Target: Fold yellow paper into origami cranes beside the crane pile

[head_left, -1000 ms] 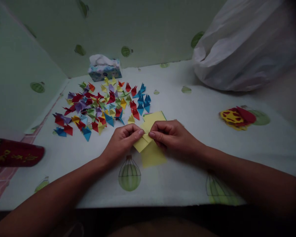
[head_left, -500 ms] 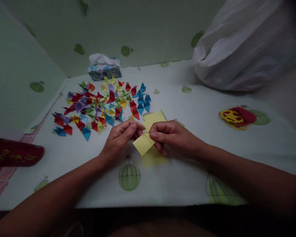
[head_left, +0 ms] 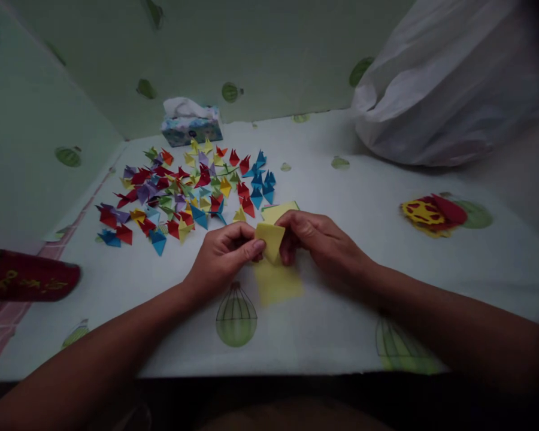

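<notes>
A small folded yellow paper [head_left: 270, 240] is held up between my two hands near the middle of the table. My left hand [head_left: 227, 251] pinches its left edge between thumb and fingers. At its right edge, the fingers of my right hand [head_left: 317, 239] are closed on the paper. Below it a yellow sheet [head_left: 278, 286] lies flat on the tablecloth. Behind my hands is a stack of yellow paper [head_left: 281, 211], partly covered by my right hand. Many small folded paper figures [head_left: 202, 176] in several colours spread over the table at the back left.
A tissue box [head_left: 192, 129] stands by the back wall. A large white plastic bag [head_left: 431, 102] fills the back right. Red and yellow cut-outs [head_left: 431, 212] lie at the right. A dark red object with yellow characters [head_left: 31, 276] rests at the left edge.
The folded yellow paper has been turned more upright. My left thumb has come onto its left side, and my right hand has shifted to its upper right edge.
</notes>
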Motion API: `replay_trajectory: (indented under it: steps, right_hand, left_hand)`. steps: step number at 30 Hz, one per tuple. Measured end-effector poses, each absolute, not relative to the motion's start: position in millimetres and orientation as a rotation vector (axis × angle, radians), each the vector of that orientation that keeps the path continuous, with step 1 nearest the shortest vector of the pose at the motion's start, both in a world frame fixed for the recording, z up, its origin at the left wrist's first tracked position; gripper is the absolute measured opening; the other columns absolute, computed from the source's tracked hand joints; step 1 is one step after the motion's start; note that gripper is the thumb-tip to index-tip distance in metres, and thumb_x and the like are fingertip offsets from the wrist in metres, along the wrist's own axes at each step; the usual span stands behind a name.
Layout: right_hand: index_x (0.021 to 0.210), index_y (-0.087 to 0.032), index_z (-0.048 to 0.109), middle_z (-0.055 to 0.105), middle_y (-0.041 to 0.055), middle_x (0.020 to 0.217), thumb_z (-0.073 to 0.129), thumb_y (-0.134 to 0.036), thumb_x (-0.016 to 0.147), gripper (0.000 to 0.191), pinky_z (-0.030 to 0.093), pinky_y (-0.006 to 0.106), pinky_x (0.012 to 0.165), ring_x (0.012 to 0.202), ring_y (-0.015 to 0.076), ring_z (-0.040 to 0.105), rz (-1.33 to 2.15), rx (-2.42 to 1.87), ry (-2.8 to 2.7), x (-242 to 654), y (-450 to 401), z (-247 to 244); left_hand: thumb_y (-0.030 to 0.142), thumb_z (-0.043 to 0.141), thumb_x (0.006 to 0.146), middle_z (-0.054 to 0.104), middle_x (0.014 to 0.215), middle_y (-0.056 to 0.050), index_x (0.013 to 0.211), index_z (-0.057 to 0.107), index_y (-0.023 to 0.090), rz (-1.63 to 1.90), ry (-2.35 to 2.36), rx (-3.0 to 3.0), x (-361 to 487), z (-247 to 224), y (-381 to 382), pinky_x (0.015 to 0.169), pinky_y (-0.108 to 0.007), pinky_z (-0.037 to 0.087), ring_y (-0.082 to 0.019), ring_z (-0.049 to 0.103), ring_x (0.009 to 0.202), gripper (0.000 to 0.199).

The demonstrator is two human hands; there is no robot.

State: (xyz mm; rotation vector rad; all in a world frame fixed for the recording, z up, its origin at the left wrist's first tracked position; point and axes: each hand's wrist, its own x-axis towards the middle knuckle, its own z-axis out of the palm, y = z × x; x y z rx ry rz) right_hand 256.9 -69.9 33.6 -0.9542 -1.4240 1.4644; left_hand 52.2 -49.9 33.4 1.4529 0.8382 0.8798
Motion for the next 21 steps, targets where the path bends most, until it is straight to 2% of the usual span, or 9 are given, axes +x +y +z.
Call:
replay_trajectory:
  steps: [2, 4, 7, 11, 15, 21]
  right_hand:
    - [0.084, -0.017, 0.061, 0.062, -0.0009, 0.067, 0.059, -0.058, 0.094, 0.043, 0.048, 0.023, 0.057, 0.058, 0.0107, 0.059, 1.437, -0.963, -1.424, 257.3, -69.5, 34.2]
    - [0.085, -0.017, 0.061, 0.062, -0.0027, 0.066, 0.073, -0.047, 0.087, 0.033, 0.046, 0.022, 0.053, 0.054, 0.0092, 0.057, 1.449, -0.977, -1.45, 256.0, -70.4, 34.5]
    - [0.083, -0.016, 0.061, 0.061, -0.0028, 0.062, 0.068, -0.034, 0.091, 0.021, 0.044, 0.021, 0.051, 0.052, 0.0091, 0.057, 1.421, -1.029, -1.528, 253.2, -73.0, 34.9]
    - [0.088, -0.016, 0.06, 0.06, -0.0039, 0.061, 0.063, -0.026, 0.091, 0.011, 0.045, 0.021, 0.05, 0.051, 0.009, 0.057, 1.346, -1.037, -1.565, 251.5, -74.8, 34.8]
    - [0.095, -0.017, 0.058, 0.059, -0.0051, 0.06, 0.061, -0.023, 0.089, 0.009, 0.046, 0.021, 0.049, 0.049, 0.0103, 0.058, 1.297, -1.063, -1.563, 251.1, -76.3, 34.1]
    - [0.094, -0.018, 0.057, 0.057, -0.0053, 0.059, 0.059, -0.023, 0.088, 0.008, 0.045, 0.022, 0.048, 0.048, 0.0109, 0.057, 1.286, -1.084, -1.566, 250.8, -77.8, 34.1]
  left_hand:
    - [0.031, 0.078, 0.083, 0.066, 0.069, 0.0, 0.079, 0.069, 0.016, 0.823, 0.862, 1.387, 53.8, 32.9, -50.9, 0.063, -0.023, 0.047, -0.011, 0.059, 0.065, 0.018]
    - [0.033, 0.081, 0.079, 0.066, 0.068, 0.0, 0.079, 0.068, 0.015, 0.796, 0.872, 1.349, 55.8, 33.2, -52.5, 0.062, -0.022, 0.047, -0.01, 0.059, 0.063, 0.022]
    - [0.033, 0.085, 0.075, 0.064, 0.066, 0.003, 0.081, 0.066, 0.015, 0.808, 0.88, 1.3, 58.2, 34.6, -54.2, 0.059, -0.021, 0.047, -0.009, 0.058, 0.06, 0.026]
    - [0.031, 0.084, 0.074, 0.064, 0.066, 0.004, 0.084, 0.064, 0.016, 0.813, 0.878, 1.263, 58.5, 34.5, -53.2, 0.059, -0.021, 0.048, -0.009, 0.061, 0.06, 0.026]
    - [0.026, 0.081, 0.076, 0.064, 0.066, 0.004, 0.085, 0.064, 0.017, 0.824, 0.874, 1.259, 57.9, 32.8, -52.3, 0.059, -0.02, 0.048, -0.009, 0.06, 0.06, 0.021]
    - [0.022, 0.079, 0.077, 0.063, 0.067, 0.004, 0.084, 0.065, 0.017, 0.837, 0.882, 1.277, 59.2, 33.5, -53.9, 0.06, -0.02, 0.048, -0.008, 0.059, 0.06, 0.017]
